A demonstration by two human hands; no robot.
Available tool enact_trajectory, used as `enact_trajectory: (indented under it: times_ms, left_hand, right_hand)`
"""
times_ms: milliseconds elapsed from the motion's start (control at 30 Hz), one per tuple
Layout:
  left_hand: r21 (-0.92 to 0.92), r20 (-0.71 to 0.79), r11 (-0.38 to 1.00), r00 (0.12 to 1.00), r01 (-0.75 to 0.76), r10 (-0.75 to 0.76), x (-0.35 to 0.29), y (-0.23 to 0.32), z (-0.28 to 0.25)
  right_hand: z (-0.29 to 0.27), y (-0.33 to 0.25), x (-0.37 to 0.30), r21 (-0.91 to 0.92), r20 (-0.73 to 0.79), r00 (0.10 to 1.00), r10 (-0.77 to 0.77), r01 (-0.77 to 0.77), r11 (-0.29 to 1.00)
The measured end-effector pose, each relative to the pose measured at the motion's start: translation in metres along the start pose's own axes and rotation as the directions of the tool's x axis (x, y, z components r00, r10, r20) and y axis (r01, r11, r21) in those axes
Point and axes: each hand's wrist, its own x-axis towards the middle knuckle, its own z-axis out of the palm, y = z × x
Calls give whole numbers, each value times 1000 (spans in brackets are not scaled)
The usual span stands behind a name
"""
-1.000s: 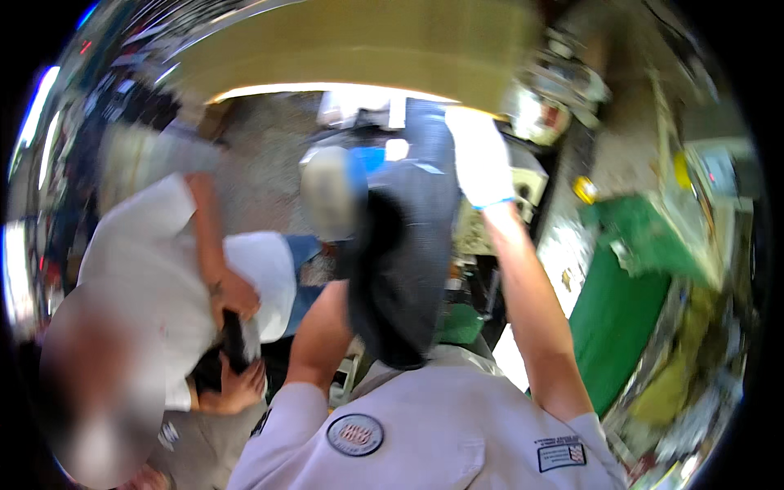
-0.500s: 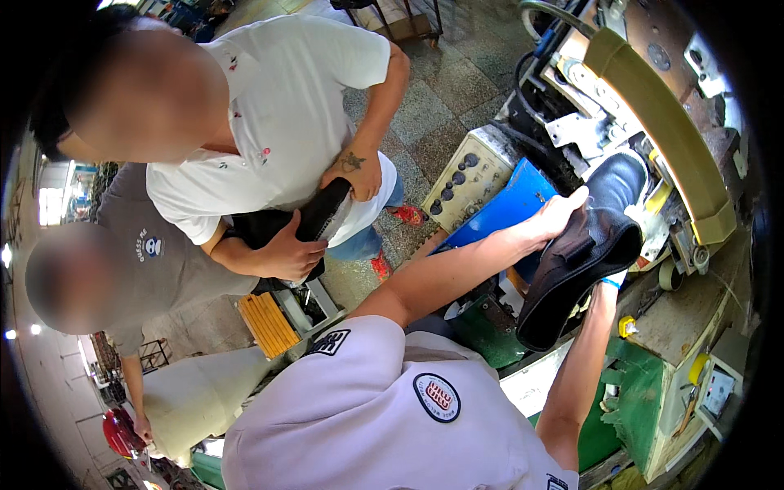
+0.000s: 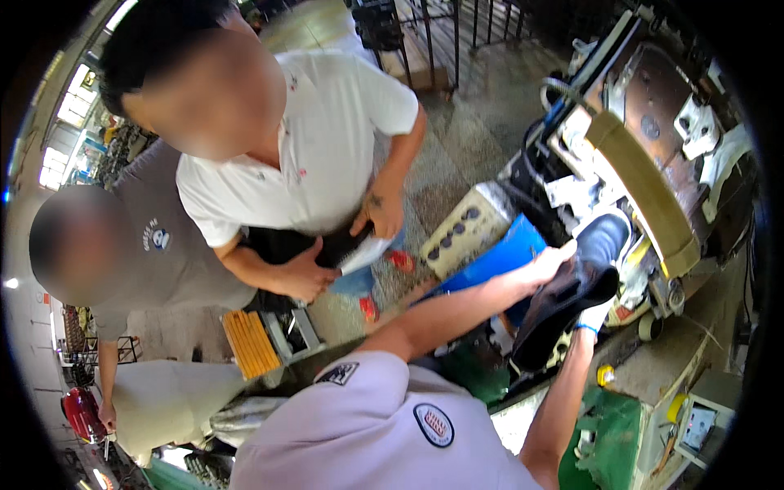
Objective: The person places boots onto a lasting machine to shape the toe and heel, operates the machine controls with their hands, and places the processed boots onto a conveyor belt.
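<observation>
- Well, the view has swung round: a second ago the boot (image 3: 545, 318) was mid-frame, under the tan bar (image 3: 643, 196); now it sits right of centre, toe pointing up, with the bar at upper right.
- Since half a second ago it has slid only slightly down and left, and it hasn't left the hands — I'd take that as a steady hold, not a change of grip.
- The left hand (image 3: 552, 265) is clamped on the boot's far side, just below the toe part.
- The right hand (image 3: 595, 317), whitish above a blue wristband, meets the heel from below; its fingers are hidden, so I can't tell how tightly they close.
- Counting: one boot here; two other people, one in a white shirt (image 3: 327, 147) holding one dark item (image 3: 349, 247), one in a grey shirt (image 3: 196, 216).
- Also one bar, one blue panel (image 3: 490, 263), one control box (image 3: 482, 220) — four dark knobs (image 3: 460, 229) on it — and two red shoes (image 3: 400, 260).
</observation>
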Motion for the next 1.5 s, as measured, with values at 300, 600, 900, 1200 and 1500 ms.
enact_trajectory:
  times_ms: [300, 600, 900, 1200, 1500]
  left_hand:
    - [49, -16, 999, 1000, -23, 24, 7, -10, -23]
    - [162, -64, 987, 998, 11, -1, -12, 6, -5]
    - [168, -105, 986, 994, -13, 31, -7, 1, -10]
    - [204, -122, 979, 992, -12, 38, -9, -1, -8]
    - [258, -89, 965, 994, -38, 63, -15, 0, 0]
  right_hand:
    - [45, -15, -16, -110, 23, 1000, 6, -4, 994]
    - [38, -12, -25, -103, 22, 999, -36, 38, 994]
    - [33, 1, -31, -467, 233, 965, -124, 222, 856]
    - [29, 9, -46, 43, -39, 995, 88, -87, 995]
    - [22, 7, -56, -17, -98, 991, 89, -91, 996]
